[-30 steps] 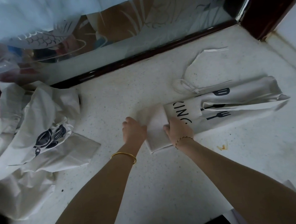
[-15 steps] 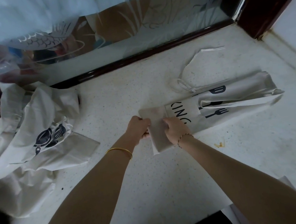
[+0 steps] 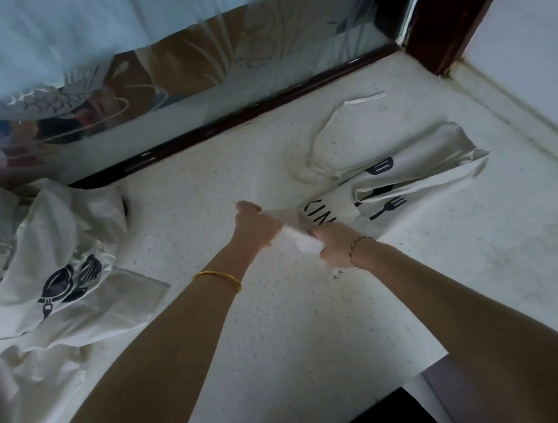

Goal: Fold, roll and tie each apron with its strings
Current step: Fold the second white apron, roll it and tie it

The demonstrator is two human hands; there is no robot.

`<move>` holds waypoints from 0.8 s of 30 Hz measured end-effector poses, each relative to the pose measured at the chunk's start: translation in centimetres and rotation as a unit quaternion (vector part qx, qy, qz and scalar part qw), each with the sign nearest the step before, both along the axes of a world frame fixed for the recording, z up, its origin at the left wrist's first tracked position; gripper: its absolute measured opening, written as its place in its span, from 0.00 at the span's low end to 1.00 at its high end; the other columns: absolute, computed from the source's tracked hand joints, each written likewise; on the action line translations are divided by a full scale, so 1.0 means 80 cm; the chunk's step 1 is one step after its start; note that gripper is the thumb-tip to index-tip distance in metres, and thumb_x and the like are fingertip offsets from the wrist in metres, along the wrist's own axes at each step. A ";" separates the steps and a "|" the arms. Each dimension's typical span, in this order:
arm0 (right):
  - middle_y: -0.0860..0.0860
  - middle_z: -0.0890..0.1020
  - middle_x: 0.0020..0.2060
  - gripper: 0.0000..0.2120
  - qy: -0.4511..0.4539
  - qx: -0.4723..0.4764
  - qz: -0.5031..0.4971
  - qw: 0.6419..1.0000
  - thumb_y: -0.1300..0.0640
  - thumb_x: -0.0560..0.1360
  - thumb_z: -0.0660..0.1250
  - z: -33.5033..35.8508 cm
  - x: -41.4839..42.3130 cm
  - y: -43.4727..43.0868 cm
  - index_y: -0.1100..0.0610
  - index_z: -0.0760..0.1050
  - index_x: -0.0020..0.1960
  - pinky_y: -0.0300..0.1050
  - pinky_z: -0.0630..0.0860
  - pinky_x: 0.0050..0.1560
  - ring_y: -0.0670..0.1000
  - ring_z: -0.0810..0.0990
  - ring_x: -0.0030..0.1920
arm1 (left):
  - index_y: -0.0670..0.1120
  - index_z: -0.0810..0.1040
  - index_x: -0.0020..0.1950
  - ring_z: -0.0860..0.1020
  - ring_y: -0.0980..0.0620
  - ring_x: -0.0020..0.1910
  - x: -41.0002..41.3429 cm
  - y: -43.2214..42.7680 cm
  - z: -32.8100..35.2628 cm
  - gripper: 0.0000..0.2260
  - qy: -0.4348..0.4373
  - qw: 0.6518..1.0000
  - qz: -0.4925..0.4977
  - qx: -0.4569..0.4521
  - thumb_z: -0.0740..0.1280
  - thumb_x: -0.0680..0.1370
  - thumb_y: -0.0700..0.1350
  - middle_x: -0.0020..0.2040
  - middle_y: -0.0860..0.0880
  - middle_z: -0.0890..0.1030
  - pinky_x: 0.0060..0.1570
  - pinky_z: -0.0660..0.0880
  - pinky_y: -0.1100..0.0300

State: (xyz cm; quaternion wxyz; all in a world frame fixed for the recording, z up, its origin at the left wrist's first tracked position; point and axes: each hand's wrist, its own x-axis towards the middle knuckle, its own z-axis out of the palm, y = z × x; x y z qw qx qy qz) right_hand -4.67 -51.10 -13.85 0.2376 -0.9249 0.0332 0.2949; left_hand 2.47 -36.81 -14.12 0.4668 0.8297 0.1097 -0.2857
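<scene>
Head view: your left hand (image 3: pixel 255 225) and right hand (image 3: pixel 334 247) grip the folded cream cloth apron (image 3: pixel 415 176). Uneven rolling may skew it.

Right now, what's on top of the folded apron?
Left hand and right hand grip the near end of the folded apron. A folded flap lies across the utensil print, hiding part of it. Cloth under them is hidden.

Leaning over a white speckled stone countertop (image 3: pixel 283 331). A frosted glass panel etched with a scaled fish and leaf lines (image 3: pixel 186 59) is standing along its far edge. A dark reddish-brown wooden rail (image 3: pixel 243 115) is running under the glass. A matching dark wooden post (image 3: pixel 456 10) is meeting a plain white wall (image 3: pixel 535 46) on my right.
</scene>
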 end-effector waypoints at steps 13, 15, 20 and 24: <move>0.47 0.76 0.44 0.20 0.090 -0.076 0.044 0.992 0.71 0.74 0.52 0.028 -0.050 -0.151 0.58 0.76 0.57 0.41 0.68 0.49 0.51 0.73 0.49 | 0.46 0.74 0.65 0.66 0.50 0.69 -0.043 -0.081 -0.025 0.22 -0.322 0.717 -0.609 0.109 0.70 0.72 0.43 0.70 0.48 0.68 0.64 0.68 0.54; 0.48 0.77 0.46 0.20 0.065 -0.051 -0.005 0.997 0.70 0.73 0.54 0.025 -0.063 -0.165 0.57 0.77 0.57 0.42 0.70 0.49 0.51 0.74 0.49 | 0.45 0.76 0.61 0.74 0.48 0.59 -0.044 -0.096 -0.028 0.16 -0.346 0.701 -0.615 0.098 0.69 0.73 0.43 0.62 0.47 0.75 0.55 0.73 0.53; 0.50 0.78 0.44 0.12 -0.061 0.052 -0.228 0.970 0.67 0.70 0.63 0.002 -0.099 -0.191 0.57 0.77 0.50 0.36 0.69 0.40 0.50 0.75 0.47 | 0.46 0.75 0.58 0.78 0.47 0.43 -0.039 -0.116 -0.029 0.10 -0.327 0.722 -0.603 0.092 0.64 0.77 0.43 0.46 0.45 0.80 0.40 0.70 0.58; 0.50 0.76 0.40 0.10 -0.133 0.166 -0.428 0.878 0.65 0.69 0.70 -0.021 -0.121 -0.196 0.58 0.75 0.49 0.41 0.75 0.37 0.51 0.76 0.42 | 0.43 0.71 0.65 0.79 0.44 0.43 -0.035 -0.125 -0.033 0.14 -0.330 0.746 -0.569 0.105 0.61 0.80 0.45 0.46 0.42 0.81 0.38 0.69 0.58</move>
